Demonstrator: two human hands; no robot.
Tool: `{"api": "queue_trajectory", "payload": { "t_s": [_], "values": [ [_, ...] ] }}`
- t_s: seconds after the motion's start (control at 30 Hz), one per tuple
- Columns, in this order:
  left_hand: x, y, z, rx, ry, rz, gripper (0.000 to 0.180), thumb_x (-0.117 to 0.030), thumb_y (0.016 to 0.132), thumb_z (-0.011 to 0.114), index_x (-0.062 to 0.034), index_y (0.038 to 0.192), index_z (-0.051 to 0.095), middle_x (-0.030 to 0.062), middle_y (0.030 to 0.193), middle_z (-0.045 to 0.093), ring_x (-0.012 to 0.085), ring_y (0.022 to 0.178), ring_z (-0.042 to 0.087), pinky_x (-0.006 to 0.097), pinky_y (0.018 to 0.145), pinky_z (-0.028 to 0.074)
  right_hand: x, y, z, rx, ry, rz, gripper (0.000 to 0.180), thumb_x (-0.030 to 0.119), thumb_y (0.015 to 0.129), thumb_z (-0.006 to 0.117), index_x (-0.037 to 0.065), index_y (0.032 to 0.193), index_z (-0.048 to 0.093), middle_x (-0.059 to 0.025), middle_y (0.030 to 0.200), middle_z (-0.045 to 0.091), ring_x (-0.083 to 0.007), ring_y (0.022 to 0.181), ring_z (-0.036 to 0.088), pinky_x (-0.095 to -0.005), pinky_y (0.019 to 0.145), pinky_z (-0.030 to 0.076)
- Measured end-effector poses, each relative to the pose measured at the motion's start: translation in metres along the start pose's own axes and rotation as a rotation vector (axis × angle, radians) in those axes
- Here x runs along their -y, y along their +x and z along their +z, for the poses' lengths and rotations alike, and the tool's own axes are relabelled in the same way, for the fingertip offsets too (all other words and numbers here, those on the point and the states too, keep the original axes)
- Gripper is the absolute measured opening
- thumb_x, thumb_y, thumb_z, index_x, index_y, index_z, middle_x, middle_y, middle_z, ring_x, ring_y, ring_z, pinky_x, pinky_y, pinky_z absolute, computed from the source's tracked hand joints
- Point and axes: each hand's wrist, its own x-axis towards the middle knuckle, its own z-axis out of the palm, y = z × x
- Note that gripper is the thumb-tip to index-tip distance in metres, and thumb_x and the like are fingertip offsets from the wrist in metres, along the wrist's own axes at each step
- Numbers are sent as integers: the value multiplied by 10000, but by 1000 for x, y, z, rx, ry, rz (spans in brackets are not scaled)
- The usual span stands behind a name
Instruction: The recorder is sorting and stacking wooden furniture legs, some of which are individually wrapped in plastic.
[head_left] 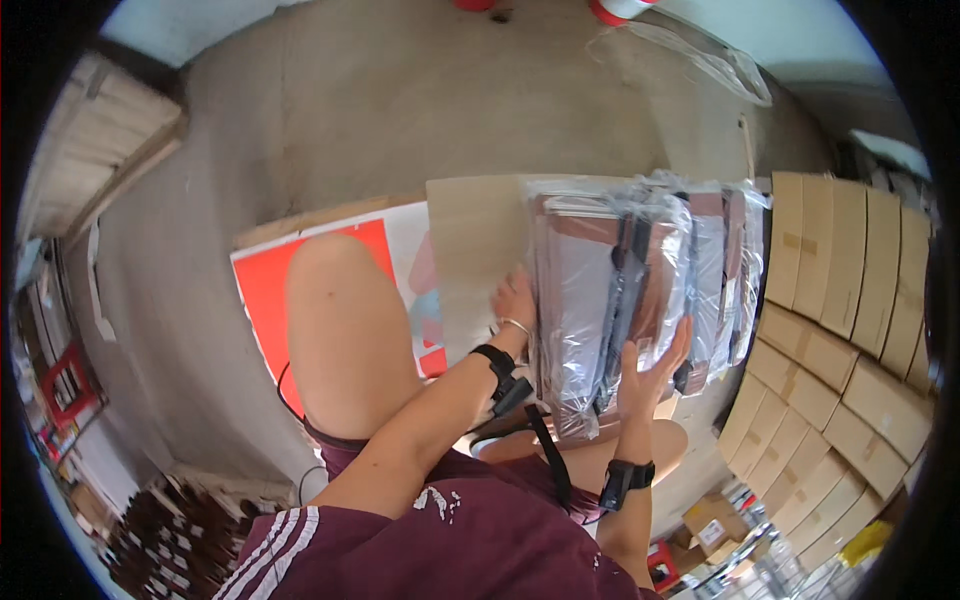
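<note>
Clear plastic wraps flat brown and white panels with dark strips in a bundle, which lies in front of me on a brown cardboard sheet. My left hand rests against the bundle's left side, its fingers apart and partly hidden by the edge. On the near right part, my right hand lies along the plastic with fingers stretched out. More plastic-wrapped panels stand close against the bundle's right side. Both my wrists carry black straps with small devices.
Stacked cardboard boxes rise at the right. A red and white printed sheet lies under my left knee. Dark brown pieces are piled at the lower left. Loose clear strapping lies on the concrete floor at the far right.
</note>
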Motion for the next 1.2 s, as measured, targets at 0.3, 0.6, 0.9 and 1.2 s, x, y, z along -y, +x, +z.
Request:
{"api": "queue_trajectory", "payload": {
  "t_s": [0.3,0.6,0.9,1.2],
  "values": [
    [-75,153,-134,391,-639,299,771,-638,909,201,-33,1244,542,113,1272,534,246,1128,489,351,1028,294,-75,-191,27,-584,889,1428,625,498,950,325,4,1332,346,-154,1328,403,-266,1207,401,-415,1000,322],
    [-35,190,-151,562,-738,84,912,-758,817,279,35,1151,582,139,1068,633,264,949,592,329,890,444,-3,-156,95,-217,2010,1512,600,577,922,333,68,1197,495,-59,950,548,-177,770,456,-316,636,375],
    [-14,183,-170,1259,-1225,261,931,-724,830,285,82,1281,408,261,1311,439,379,1196,440,463,1036,334,-5,-136,132,-347,1976,1586,597,575,922,334,70,1196,497,-58,956,547,-178,779,459,-315,651,378],
    [-87,56,-147,125,-1014,-10,846,-662,864,293,57,1293,415,207,1308,469,369,1174,463,459,1020,348,-2,-157,113,-373,1965,1590,594,573,922,336,72,1196,500,-56,962,547,-179,787,462,-314,667,382]
  ]
}}
